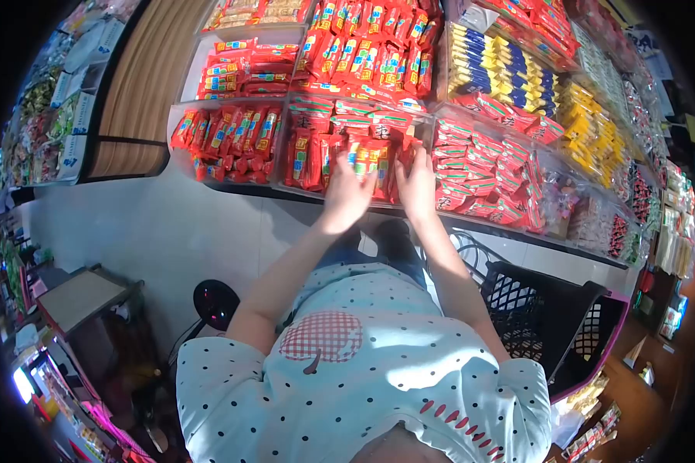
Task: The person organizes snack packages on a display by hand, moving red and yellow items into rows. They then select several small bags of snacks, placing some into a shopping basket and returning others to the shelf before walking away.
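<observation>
My left hand (pixel 349 193) rests over the front of a clear bin of red-wrapped snack packets, its thumb and fingers apart. Beneath its fingertips are red packets (pixel 371 160) with yellow, blue and green label blocks, standing in a row. On the other side of that row my right hand (pixel 417 184) reaches in at the bin's right end, fingers stretched out along the packets there. Both hands touch or nearly touch the packets; the exact contact under the fingers is hidden. Behind the row lie more red packets (pixel 351 116) with dark characters.
Neighbouring bins hold red sticks (pixel 228 135), red and green packets (pixel 483 166), blue and cream packets (pixel 502 65) and yellow packets (pixel 591 127). A black shopping basket (pixel 533 309) stands at my right. To the left are a wooden-sided display (pixel 143 85) and a small table (pixel 85 297).
</observation>
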